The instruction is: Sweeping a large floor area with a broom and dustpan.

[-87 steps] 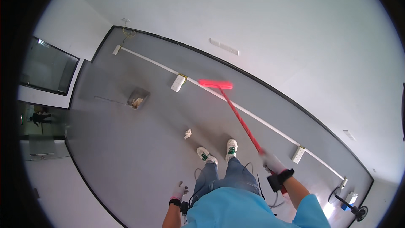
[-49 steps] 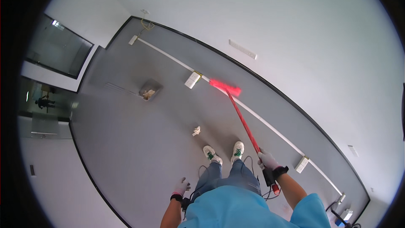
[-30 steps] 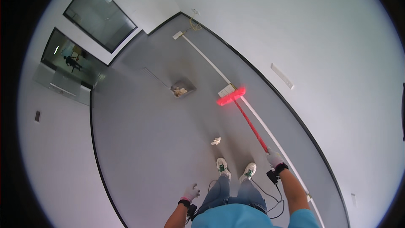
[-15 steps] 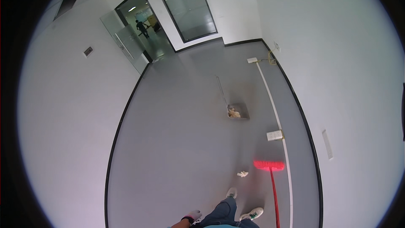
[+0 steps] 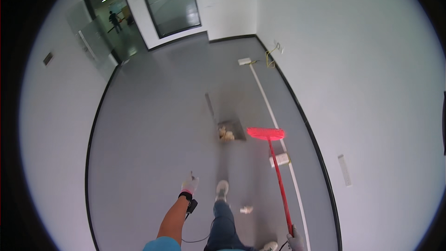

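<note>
My right hand (image 5: 296, 241), in a pale glove at the lower edge, is closed around the red handle of a push broom (image 5: 279, 182). The broom's red bristle head (image 5: 265, 133) is farther out, just right of the dustpan and partly over a white floor strip. My left hand (image 5: 190, 185), in a white glove with a dark wrist strap, reaches forward over the floor with fingers extended and holds nothing I can make out. A long-handled dustpan (image 5: 238, 131) contains crumpled pale scraps (image 5: 226, 134). One crumpled white scrap (image 5: 246, 209) lies on the floor between my feet.
A white cable cover (image 5: 262, 90) runs along the right, with white socket boxes (image 5: 279, 160) on it. Yellow cable (image 5: 269, 59) hangs by the right wall. Far left, a glass door (image 5: 93, 44) stands beside a doorway, where another person (image 5: 114, 21) is visible beyond.
The broom head has moved forward, past the near socket box to beside the dustpan. My left arm has swung forward and my right hand has come into view. The whole view has shifted as I step.
</note>
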A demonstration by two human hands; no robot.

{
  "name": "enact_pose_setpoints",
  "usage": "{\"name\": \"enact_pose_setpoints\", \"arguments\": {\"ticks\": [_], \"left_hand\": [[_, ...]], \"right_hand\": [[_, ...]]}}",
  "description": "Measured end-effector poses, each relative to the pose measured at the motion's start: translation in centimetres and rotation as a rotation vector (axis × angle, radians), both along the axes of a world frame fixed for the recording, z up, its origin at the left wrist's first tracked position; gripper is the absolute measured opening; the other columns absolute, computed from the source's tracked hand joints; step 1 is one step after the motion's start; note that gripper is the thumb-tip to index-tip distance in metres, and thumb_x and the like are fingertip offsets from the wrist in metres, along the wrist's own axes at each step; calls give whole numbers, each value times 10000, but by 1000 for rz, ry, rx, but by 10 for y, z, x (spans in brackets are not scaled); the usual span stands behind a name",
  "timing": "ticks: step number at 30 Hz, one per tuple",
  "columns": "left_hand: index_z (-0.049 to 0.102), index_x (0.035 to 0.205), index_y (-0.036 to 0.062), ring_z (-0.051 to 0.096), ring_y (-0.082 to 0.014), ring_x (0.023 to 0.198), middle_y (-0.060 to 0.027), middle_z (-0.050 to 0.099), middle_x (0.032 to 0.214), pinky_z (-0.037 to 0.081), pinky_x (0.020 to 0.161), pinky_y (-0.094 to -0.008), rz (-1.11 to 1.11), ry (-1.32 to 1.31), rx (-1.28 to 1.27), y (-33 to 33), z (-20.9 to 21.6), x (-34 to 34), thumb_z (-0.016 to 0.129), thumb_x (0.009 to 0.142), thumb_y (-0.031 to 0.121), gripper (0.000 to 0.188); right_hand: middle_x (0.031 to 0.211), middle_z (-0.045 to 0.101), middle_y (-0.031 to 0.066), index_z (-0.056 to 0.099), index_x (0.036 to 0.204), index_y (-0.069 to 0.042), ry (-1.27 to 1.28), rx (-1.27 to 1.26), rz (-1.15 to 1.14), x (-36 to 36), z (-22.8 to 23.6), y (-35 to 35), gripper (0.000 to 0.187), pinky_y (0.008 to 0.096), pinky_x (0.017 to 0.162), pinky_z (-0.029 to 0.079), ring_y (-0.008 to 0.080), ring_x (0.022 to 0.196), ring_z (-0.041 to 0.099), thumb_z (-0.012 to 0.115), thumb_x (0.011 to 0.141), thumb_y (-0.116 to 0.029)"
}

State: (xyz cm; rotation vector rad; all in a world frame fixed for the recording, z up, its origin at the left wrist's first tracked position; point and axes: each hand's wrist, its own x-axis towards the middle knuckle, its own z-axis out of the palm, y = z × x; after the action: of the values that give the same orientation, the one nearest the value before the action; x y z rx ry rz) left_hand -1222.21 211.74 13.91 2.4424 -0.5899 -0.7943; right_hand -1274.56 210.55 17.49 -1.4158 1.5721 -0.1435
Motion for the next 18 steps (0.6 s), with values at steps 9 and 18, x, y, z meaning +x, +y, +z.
{"name": "enact_pose_setpoints", "arguments": {"ticks": [9, 18], "left_hand": [[255, 1219, 121, 314, -315, 1103, -141, 303, 1227, 314, 885, -368, -360, -570, -57, -281, 91, 199, 568, 665, 236, 646], [504, 1030, 111, 501, -251, 896, -105, 511, 1001, 403, 757, -317, -692, -205, 18, -382, 7, 302, 550, 637, 159, 399]], "right_hand": [[499, 462, 34, 382, 1183, -100, -157, 181, -192, 304, 13, -242, 433, 249, 328, 351, 101, 369, 424, 452, 756, -131], [679, 553, 137, 350, 1198, -217, 366, 74, 28, 343, -53, -264, 399, 324, 462, 442, 208, 519, 547, 391, 801, -227]]}}
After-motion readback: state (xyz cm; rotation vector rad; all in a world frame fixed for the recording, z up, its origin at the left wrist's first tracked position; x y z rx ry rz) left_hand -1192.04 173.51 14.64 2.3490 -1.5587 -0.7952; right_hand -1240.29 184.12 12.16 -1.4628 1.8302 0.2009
